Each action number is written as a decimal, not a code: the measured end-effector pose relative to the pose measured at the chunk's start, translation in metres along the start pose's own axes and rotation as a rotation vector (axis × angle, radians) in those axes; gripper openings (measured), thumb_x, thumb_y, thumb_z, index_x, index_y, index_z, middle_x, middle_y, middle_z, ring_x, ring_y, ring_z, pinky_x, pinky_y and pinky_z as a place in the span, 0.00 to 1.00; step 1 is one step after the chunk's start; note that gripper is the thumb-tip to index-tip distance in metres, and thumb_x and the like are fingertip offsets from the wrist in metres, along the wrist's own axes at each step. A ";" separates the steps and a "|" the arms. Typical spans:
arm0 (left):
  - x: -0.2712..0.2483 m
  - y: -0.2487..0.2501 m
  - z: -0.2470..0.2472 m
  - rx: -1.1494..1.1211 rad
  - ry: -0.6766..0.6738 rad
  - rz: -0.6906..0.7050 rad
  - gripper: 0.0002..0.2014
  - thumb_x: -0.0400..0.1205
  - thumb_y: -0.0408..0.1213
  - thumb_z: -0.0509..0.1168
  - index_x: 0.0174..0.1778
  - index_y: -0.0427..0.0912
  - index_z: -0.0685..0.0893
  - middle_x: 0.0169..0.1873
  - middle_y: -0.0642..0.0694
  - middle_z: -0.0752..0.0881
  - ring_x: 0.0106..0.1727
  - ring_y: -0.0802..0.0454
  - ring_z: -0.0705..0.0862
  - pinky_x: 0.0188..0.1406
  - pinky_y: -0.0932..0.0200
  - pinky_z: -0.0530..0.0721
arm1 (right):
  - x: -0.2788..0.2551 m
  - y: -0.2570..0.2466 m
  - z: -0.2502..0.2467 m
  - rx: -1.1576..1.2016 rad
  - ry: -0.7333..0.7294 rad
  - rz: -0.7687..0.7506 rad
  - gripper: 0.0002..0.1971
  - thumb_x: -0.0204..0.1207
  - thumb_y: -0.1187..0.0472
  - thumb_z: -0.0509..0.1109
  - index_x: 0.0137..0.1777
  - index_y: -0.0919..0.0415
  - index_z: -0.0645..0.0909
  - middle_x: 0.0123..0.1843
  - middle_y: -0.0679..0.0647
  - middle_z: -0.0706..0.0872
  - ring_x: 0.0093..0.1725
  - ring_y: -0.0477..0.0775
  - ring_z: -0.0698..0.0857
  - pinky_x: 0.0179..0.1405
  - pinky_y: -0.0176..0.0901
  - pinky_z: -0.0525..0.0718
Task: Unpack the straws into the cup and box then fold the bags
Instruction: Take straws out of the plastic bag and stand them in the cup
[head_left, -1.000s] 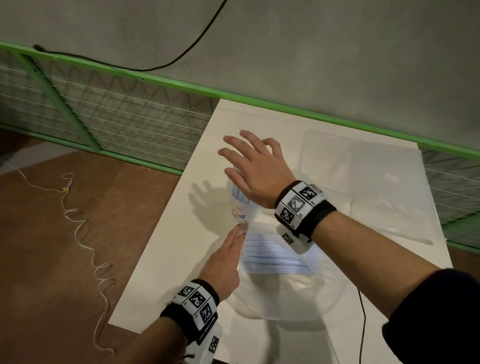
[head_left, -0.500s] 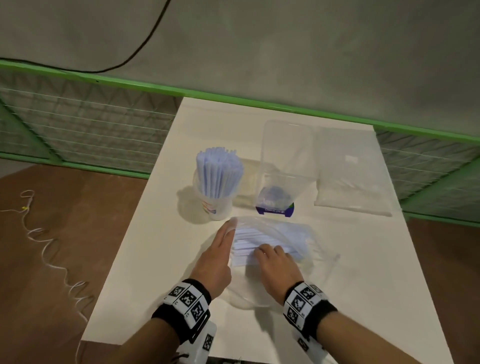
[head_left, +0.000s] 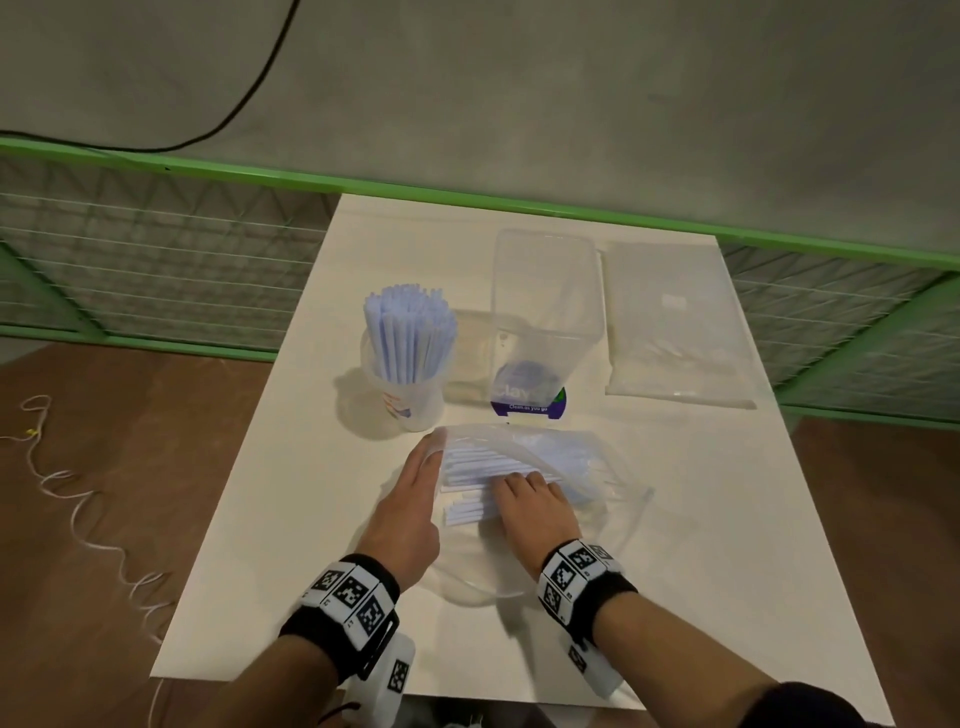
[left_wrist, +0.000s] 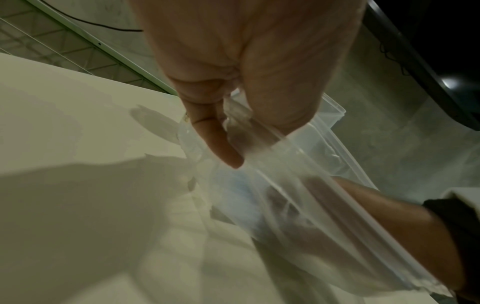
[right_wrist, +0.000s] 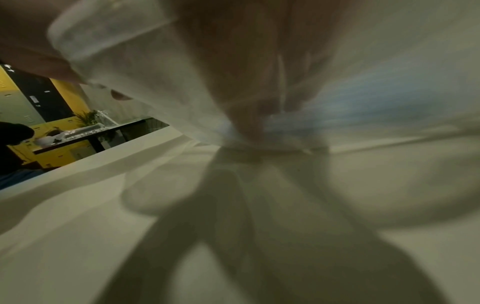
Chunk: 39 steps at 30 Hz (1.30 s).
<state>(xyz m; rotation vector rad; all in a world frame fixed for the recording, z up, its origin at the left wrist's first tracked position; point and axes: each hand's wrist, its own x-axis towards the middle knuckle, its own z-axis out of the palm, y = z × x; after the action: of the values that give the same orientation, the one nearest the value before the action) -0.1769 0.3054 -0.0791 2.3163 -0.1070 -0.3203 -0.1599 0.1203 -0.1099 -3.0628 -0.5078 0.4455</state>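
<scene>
A clear plastic bag (head_left: 597, 467) of pale blue straws (head_left: 483, 467) lies on the white table (head_left: 727, 545) in front of me. My left hand (head_left: 415, 493) is at the bag's open left end. In the left wrist view its thumb and a finger (left_wrist: 221, 144) pinch the bag's rim (left_wrist: 298, 174). My right hand (head_left: 530, 499) is inside the bag, fingers curled over the straws; the right wrist view is blurred. Behind stands a cup (head_left: 410, 400) packed with upright straws. Right of it is a tall clear box (head_left: 545, 291) with a purple label.
A flat empty clear bag (head_left: 675, 322) lies at the back right of the table. A green rail with wire mesh (head_left: 156, 249) runs behind the table. A white cord (head_left: 78, 509) trails over the brown floor on the left.
My right hand came down from above the cup and went into the bag onto the straws. My left hand stayed at the bag's mouth. The head view swung right.
</scene>
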 end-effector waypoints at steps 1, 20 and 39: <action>-0.001 0.000 0.000 -0.001 0.000 -0.002 0.53 0.70 0.11 0.55 0.88 0.55 0.49 0.85 0.65 0.49 0.82 0.57 0.65 0.76 0.58 0.74 | 0.000 0.000 0.001 -0.005 -0.007 -0.001 0.18 0.84 0.65 0.56 0.73 0.60 0.70 0.73 0.59 0.76 0.71 0.65 0.73 0.70 0.57 0.71; -0.007 0.001 -0.002 0.023 0.001 -0.012 0.52 0.70 0.12 0.56 0.88 0.53 0.50 0.86 0.64 0.48 0.82 0.56 0.66 0.72 0.61 0.75 | 0.009 -0.002 -0.002 -0.039 -0.020 0.013 0.20 0.78 0.64 0.62 0.71 0.58 0.73 0.75 0.57 0.75 0.73 0.63 0.72 0.72 0.56 0.66; -0.005 -0.013 -0.016 -0.002 0.022 -0.047 0.53 0.70 0.11 0.54 0.88 0.55 0.48 0.87 0.62 0.48 0.85 0.57 0.60 0.76 0.62 0.70 | -0.006 -0.008 -0.040 0.571 0.179 -0.013 0.14 0.76 0.51 0.66 0.32 0.52 0.68 0.33 0.56 0.83 0.38 0.62 0.82 0.45 0.49 0.78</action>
<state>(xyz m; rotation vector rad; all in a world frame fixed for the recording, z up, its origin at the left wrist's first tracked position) -0.1782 0.3264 -0.0764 2.3224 -0.0410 -0.3186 -0.1565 0.1271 -0.0697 -2.5148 -0.3220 0.2539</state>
